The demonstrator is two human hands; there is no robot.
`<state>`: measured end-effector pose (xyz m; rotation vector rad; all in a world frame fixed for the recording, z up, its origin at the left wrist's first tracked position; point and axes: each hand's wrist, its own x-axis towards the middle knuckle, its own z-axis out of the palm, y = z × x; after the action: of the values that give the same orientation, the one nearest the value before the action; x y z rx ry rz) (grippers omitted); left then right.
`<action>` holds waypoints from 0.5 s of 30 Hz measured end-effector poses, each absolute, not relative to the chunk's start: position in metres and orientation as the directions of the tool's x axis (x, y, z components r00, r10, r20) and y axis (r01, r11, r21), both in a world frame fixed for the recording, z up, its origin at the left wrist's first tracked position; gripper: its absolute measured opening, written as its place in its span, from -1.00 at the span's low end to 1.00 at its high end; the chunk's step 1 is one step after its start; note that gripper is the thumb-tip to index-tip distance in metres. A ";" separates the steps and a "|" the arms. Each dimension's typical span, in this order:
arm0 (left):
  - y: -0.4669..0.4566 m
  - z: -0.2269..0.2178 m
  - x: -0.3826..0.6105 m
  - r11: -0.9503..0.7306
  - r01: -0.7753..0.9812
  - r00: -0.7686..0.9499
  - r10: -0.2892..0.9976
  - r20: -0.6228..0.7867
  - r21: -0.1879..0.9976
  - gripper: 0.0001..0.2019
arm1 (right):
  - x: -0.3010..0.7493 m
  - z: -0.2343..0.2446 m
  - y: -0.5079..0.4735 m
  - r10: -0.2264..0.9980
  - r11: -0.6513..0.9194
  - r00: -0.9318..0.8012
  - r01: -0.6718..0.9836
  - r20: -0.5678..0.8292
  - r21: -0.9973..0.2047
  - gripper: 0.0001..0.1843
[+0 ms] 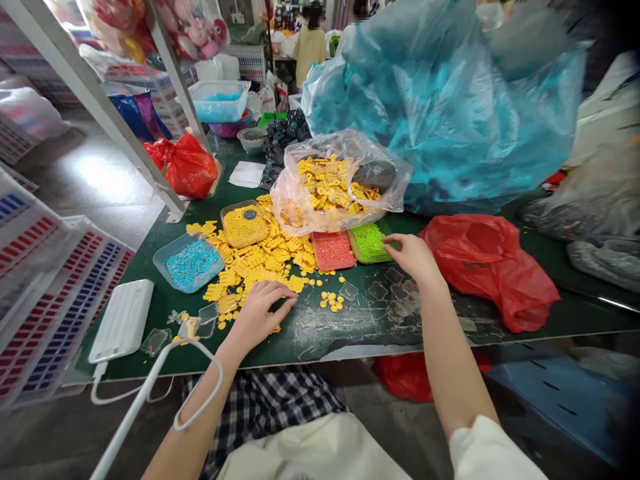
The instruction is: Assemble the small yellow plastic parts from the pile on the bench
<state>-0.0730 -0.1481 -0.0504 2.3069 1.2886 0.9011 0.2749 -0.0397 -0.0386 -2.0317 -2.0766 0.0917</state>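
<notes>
My left hand (pixel 261 312) is low over the front of the table, beside loose yellow plastic pieces (pixel 260 263). Its thumb and index fingertips come together in a pinch; whatever is between them is too small to make out. At the right edge of a tray of green beads (pixel 369 241) is my right hand (pixel 413 257), thumb and index finger slightly apart, with nothing visible between them. A tray of red beads (pixel 333 250) adjoins the green one. Small round yellow pieces (pixel 332 301) lie between my hands.
Farther left are trays of yellow beads (pixel 244 224) and blue beads (pixel 194 265), plus a white power bank (pixel 123 320) whose cable passes my left forearm. Behind stand an opened bag of yellow pieces (pixel 330 183) and a huge blue bag (pixel 440 113). A red bag (pixel 493 263) lies right.
</notes>
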 end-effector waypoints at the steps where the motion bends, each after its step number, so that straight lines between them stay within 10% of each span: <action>1: -0.141 -0.048 -0.065 -0.548 0.618 0.409 0.836 0.365 0.563 -0.81 | 0.273 -0.035 -0.029 0.998 0.049 -0.040 0.983 0.051 -0.178 -0.78; 15: 0.003 -0.015 0.095 -0.665 0.732 0.639 0.746 0.187 0.149 -0.79 | 0.247 -0.022 -0.001 0.962 0.144 -0.135 0.989 -0.235 0.021 -0.67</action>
<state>0.0953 0.0035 -0.0152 2.7899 1.2594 0.3599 0.2465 -0.0009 -0.0221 -2.1794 -2.5137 0.2330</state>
